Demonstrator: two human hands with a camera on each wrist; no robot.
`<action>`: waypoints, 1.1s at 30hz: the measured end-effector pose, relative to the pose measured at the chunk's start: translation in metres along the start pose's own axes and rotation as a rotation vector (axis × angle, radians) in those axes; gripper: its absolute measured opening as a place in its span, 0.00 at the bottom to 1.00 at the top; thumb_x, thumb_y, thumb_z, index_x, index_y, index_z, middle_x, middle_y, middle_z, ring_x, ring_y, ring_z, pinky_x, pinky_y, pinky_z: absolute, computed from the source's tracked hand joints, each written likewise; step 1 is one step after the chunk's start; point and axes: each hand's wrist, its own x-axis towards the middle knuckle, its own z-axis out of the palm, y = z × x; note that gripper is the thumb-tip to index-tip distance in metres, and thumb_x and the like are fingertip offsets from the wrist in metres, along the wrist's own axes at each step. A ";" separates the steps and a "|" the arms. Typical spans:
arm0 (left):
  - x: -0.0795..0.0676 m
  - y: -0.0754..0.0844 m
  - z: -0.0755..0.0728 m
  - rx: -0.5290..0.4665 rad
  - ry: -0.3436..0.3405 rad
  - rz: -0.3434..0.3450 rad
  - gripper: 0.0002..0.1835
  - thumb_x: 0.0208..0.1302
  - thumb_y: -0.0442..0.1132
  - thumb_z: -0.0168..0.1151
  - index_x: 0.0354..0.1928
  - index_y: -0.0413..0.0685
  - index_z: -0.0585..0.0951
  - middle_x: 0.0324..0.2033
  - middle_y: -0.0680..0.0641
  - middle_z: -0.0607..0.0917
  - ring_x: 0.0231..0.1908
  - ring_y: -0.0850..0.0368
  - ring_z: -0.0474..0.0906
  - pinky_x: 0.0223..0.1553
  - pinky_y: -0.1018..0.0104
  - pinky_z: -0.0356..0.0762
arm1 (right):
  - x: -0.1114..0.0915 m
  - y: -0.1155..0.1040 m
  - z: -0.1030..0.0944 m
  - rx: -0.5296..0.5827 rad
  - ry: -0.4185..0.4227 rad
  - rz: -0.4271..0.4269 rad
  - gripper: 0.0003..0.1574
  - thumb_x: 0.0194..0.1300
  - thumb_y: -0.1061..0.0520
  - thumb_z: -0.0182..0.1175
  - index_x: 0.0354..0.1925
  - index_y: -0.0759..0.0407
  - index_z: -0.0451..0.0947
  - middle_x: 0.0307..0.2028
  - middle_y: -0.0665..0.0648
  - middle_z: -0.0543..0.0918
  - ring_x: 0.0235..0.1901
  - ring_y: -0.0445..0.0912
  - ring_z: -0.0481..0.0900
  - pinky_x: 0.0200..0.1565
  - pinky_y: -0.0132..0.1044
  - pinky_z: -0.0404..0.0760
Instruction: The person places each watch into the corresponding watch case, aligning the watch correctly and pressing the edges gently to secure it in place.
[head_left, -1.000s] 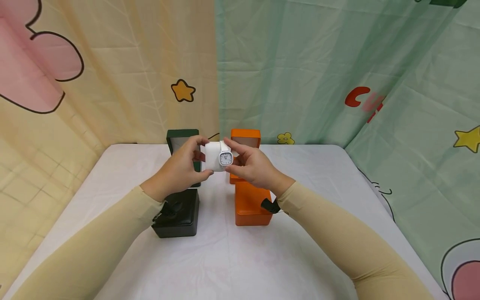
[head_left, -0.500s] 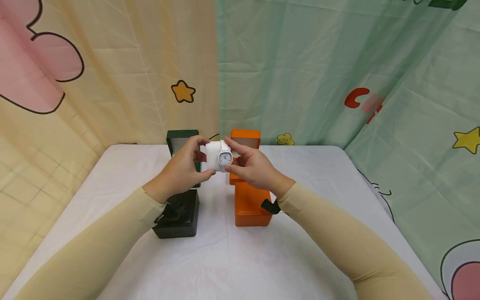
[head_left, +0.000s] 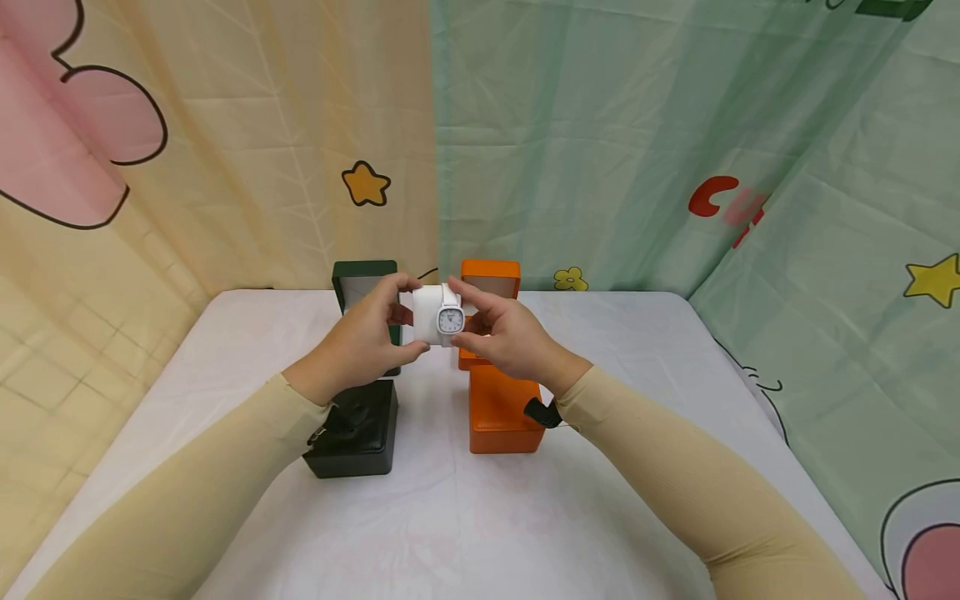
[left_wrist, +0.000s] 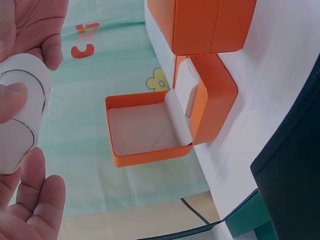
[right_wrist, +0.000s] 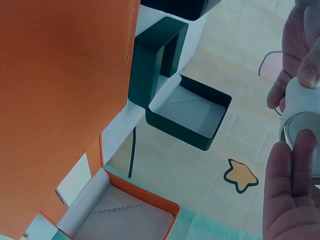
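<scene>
Above the table, a white wristwatch point(head_left: 451, 320) with a squarish dial is wrapped round a white watch cushion point(head_left: 427, 315). My left hand point(head_left: 363, 337) grips the cushion's left end between thumb and fingers. From the other side my right hand point(head_left: 510, 333) pinches the watch, its thumb below and a finger above at the strap. In the left wrist view a thumb lies on the white cushion point(left_wrist: 37, 67) between its two dark edge lines. The right wrist view has the cushion point(right_wrist: 302, 97) cut off by the frame's right edge, with fingertips against the strap.
Behind my hands stand an open green box point(head_left: 365, 268) and an open orange box point(head_left: 491, 268), lids raised. Nearer are a closed black box point(head_left: 356, 458) under my left wrist and a closed orange box point(head_left: 504, 412) by my right wrist. A white cloth point(head_left: 457, 533) covers the table.
Both hands stay almost in place, holding the watch and cushion with the same grip. The dial sits very slightly lower than before. The boxes have not moved.
</scene>
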 end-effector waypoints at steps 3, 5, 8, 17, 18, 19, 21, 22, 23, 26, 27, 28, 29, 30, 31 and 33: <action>0.000 0.000 0.000 0.003 -0.002 0.004 0.41 0.60 0.33 0.78 0.70 0.45 0.64 0.64 0.42 0.75 0.51 0.45 0.84 0.55 0.49 0.87 | 0.001 0.000 0.000 -0.036 0.005 -0.020 0.49 0.70 0.66 0.68 0.82 0.54 0.59 0.58 0.63 0.85 0.47 0.51 0.87 0.52 0.38 0.88; 0.000 -0.001 0.000 0.005 -0.003 0.007 0.41 0.60 0.33 0.78 0.69 0.45 0.64 0.63 0.42 0.75 0.51 0.44 0.84 0.55 0.48 0.87 | 0.001 0.000 0.000 -0.052 0.007 -0.029 0.49 0.69 0.66 0.68 0.81 0.53 0.60 0.59 0.62 0.85 0.49 0.51 0.87 0.56 0.41 0.88; -0.001 -0.001 0.000 0.006 -0.008 0.009 0.40 0.59 0.33 0.78 0.69 0.46 0.65 0.63 0.42 0.76 0.51 0.43 0.84 0.55 0.49 0.87 | 0.001 0.000 0.001 -0.069 0.002 -0.051 0.49 0.69 0.66 0.69 0.81 0.55 0.60 0.64 0.62 0.83 0.49 0.52 0.87 0.58 0.43 0.87; -0.001 -0.002 0.001 -0.031 -0.020 0.018 0.42 0.58 0.31 0.79 0.70 0.46 0.64 0.61 0.42 0.76 0.49 0.47 0.84 0.55 0.50 0.87 | 0.001 0.002 0.004 -0.042 -0.012 -0.067 0.48 0.69 0.66 0.68 0.81 0.56 0.61 0.70 0.61 0.78 0.56 0.55 0.86 0.63 0.50 0.84; -0.001 -0.002 0.001 -0.033 -0.018 0.018 0.42 0.58 0.31 0.79 0.70 0.45 0.64 0.61 0.43 0.76 0.49 0.47 0.84 0.55 0.50 0.87 | 0.001 0.002 0.004 -0.038 -0.012 -0.067 0.48 0.69 0.66 0.69 0.81 0.56 0.61 0.70 0.61 0.78 0.57 0.55 0.86 0.63 0.51 0.83; -0.001 -0.001 0.001 -0.034 -0.018 0.017 0.42 0.58 0.31 0.79 0.70 0.45 0.64 0.62 0.43 0.75 0.49 0.47 0.84 0.55 0.50 0.87 | 0.001 0.002 0.004 -0.037 -0.011 -0.067 0.48 0.69 0.66 0.69 0.81 0.56 0.61 0.69 0.61 0.79 0.57 0.55 0.86 0.64 0.51 0.83; -0.001 -0.001 0.000 -0.033 -0.016 0.017 0.42 0.59 0.32 0.79 0.71 0.45 0.64 0.63 0.43 0.75 0.50 0.46 0.84 0.55 0.50 0.87 | 0.002 0.002 0.003 -0.052 -0.011 -0.070 0.49 0.69 0.66 0.69 0.81 0.56 0.61 0.68 0.60 0.80 0.57 0.55 0.86 0.64 0.51 0.83; -0.001 0.000 0.000 -0.032 -0.016 0.018 0.42 0.59 0.32 0.79 0.71 0.45 0.64 0.63 0.43 0.75 0.50 0.46 0.84 0.54 0.51 0.88 | 0.002 0.002 0.003 -0.064 -0.012 -0.072 0.49 0.68 0.66 0.70 0.81 0.56 0.61 0.67 0.60 0.80 0.57 0.55 0.85 0.64 0.50 0.83; -0.001 0.000 0.000 -0.032 -0.015 0.017 0.42 0.59 0.32 0.79 0.71 0.45 0.64 0.64 0.43 0.75 0.50 0.47 0.84 0.54 0.51 0.88 | 0.002 0.002 0.002 -0.074 -0.013 -0.074 0.50 0.68 0.66 0.70 0.81 0.56 0.61 0.68 0.60 0.79 0.57 0.54 0.85 0.64 0.50 0.83; 0.000 0.001 -0.001 -0.034 -0.020 0.010 0.43 0.59 0.32 0.79 0.71 0.44 0.64 0.64 0.43 0.74 0.50 0.47 0.84 0.54 0.52 0.88 | 0.003 0.001 0.000 -0.109 -0.022 -0.071 0.51 0.67 0.66 0.71 0.81 0.55 0.60 0.67 0.58 0.80 0.57 0.52 0.84 0.63 0.47 0.84; 0.000 0.001 -0.002 -0.036 -0.022 0.007 0.43 0.59 0.32 0.79 0.71 0.44 0.63 0.64 0.43 0.74 0.50 0.48 0.84 0.54 0.52 0.88 | 0.003 0.001 -0.001 -0.116 -0.028 -0.070 0.52 0.67 0.66 0.71 0.82 0.55 0.60 0.66 0.58 0.80 0.57 0.52 0.84 0.63 0.46 0.84; 0.000 0.002 -0.002 -0.036 -0.024 0.004 0.43 0.58 0.32 0.80 0.71 0.44 0.63 0.64 0.43 0.74 0.51 0.48 0.84 0.54 0.52 0.88 | 0.003 0.001 -0.001 -0.119 -0.035 -0.068 0.52 0.66 0.66 0.71 0.82 0.54 0.59 0.66 0.58 0.80 0.56 0.52 0.84 0.63 0.45 0.84; 0.000 0.002 -0.002 -0.038 -0.026 0.002 0.44 0.58 0.33 0.80 0.71 0.44 0.63 0.64 0.43 0.74 0.51 0.48 0.84 0.54 0.52 0.88 | 0.003 0.001 -0.002 -0.121 -0.042 -0.066 0.53 0.66 0.66 0.71 0.82 0.54 0.58 0.65 0.58 0.81 0.56 0.51 0.85 0.63 0.45 0.84; 0.000 0.002 -0.002 -0.038 -0.027 0.000 0.44 0.58 0.33 0.80 0.72 0.44 0.63 0.65 0.42 0.74 0.51 0.48 0.84 0.55 0.52 0.88 | 0.004 0.001 -0.002 -0.124 -0.049 -0.065 0.54 0.66 0.67 0.71 0.82 0.54 0.58 0.64 0.58 0.82 0.55 0.51 0.85 0.63 0.44 0.84; 0.000 0.002 -0.002 -0.036 -0.028 -0.001 0.44 0.58 0.33 0.80 0.72 0.44 0.63 0.65 0.42 0.74 0.51 0.48 0.84 0.55 0.52 0.88 | 0.004 0.002 -0.003 -0.126 -0.055 -0.066 0.54 0.66 0.67 0.71 0.82 0.54 0.57 0.63 0.58 0.82 0.54 0.51 0.86 0.63 0.44 0.84; 0.000 0.002 -0.002 -0.033 -0.028 -0.001 0.44 0.58 0.33 0.80 0.72 0.44 0.63 0.65 0.42 0.74 0.51 0.48 0.84 0.55 0.52 0.88 | 0.004 0.002 -0.003 -0.126 -0.063 -0.067 0.55 0.66 0.67 0.71 0.83 0.54 0.56 0.63 0.59 0.83 0.53 0.50 0.86 0.63 0.44 0.84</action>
